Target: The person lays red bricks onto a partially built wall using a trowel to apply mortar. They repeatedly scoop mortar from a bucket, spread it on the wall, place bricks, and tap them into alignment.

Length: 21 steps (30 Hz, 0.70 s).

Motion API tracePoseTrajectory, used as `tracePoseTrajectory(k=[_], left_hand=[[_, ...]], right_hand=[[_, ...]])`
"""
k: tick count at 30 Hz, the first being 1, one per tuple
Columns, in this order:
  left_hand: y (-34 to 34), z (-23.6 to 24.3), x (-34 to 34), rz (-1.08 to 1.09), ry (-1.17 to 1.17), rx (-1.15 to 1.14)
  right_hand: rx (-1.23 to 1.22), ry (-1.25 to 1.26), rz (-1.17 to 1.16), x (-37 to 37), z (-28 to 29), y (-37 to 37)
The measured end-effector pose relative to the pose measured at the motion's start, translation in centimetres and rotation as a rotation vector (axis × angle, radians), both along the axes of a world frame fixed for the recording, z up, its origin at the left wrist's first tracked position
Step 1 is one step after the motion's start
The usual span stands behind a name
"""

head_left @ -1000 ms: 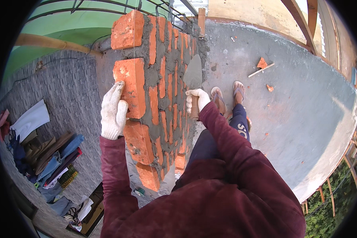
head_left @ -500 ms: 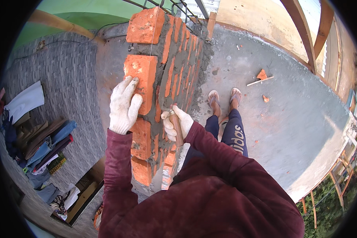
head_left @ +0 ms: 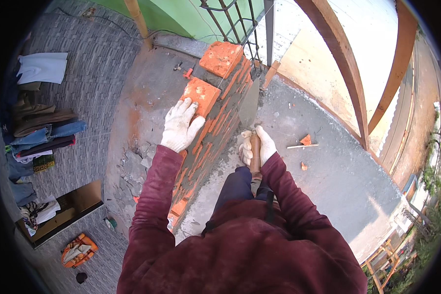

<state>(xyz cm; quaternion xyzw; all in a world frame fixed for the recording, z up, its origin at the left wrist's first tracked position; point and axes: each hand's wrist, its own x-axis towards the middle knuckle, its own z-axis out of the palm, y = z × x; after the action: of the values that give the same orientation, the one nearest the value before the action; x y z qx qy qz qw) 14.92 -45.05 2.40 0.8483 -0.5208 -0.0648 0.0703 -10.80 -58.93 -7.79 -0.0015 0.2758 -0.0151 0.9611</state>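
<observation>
My left hand point(head_left: 180, 126), in a white work glove, rests on the near end of an orange brick point(head_left: 201, 94) on top of the wall. Its fingers lie over the brick and the thumb stands apart. In my gloved right hand point(head_left: 262, 147) is a trowel, gripped by its wooden handle point(head_left: 255, 153). The grey blade point(head_left: 250, 104) points away from me, to the right of the brick wall point(head_left: 201, 147), whose side shows rows of orange brick and grey mortar. Farther along sits another brick point(head_left: 221, 58), with a gap between the two. A thin string point(head_left: 232, 67) runs past them.
Steel bars point(head_left: 235, 22) rise beyond the wall's far end. A red clamp-like piece point(head_left: 187, 73) and grey rubble point(head_left: 134, 164) lie left of the wall. Brick pieces point(head_left: 306, 140) and a thin stick point(head_left: 303, 146) are on the right floor. Curved wooden beams point(head_left: 338, 59) stand at upper right.
My right hand has drawn the trowel off the wall's side to the right, and its blade now shows. My left hand stays on the brick. The whole view has shifted and turned.
</observation>
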Motion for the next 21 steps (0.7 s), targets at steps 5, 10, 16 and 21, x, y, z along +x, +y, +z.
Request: tracePoseTrajectory(k=[5, 10, 16, 21], left_hand=[[-3.7, 0.0, -0.6, 0.014, 0.087, -0.128], [-4.4, -0.4, -1.3, 0.004, 0.082, -0.218], [-10.2, -1.7, -2.3, 0.038, 0.067, -0.285], [-15.5, -3.0, -1.5, 0.087, 0.006, -0.233]], right_hand=[[-0.348, -0.034, 0.047, 0.7, 1.9, -5.1], [-2.058, 0.447, 0.532, 0.9, 14.8, -7.2], [-3.127, 0.389, 1.190, 21.8, 25.8, -11.0], [-2.972, 0.506, 2.053, 33.5, 22.0, -12.9]])
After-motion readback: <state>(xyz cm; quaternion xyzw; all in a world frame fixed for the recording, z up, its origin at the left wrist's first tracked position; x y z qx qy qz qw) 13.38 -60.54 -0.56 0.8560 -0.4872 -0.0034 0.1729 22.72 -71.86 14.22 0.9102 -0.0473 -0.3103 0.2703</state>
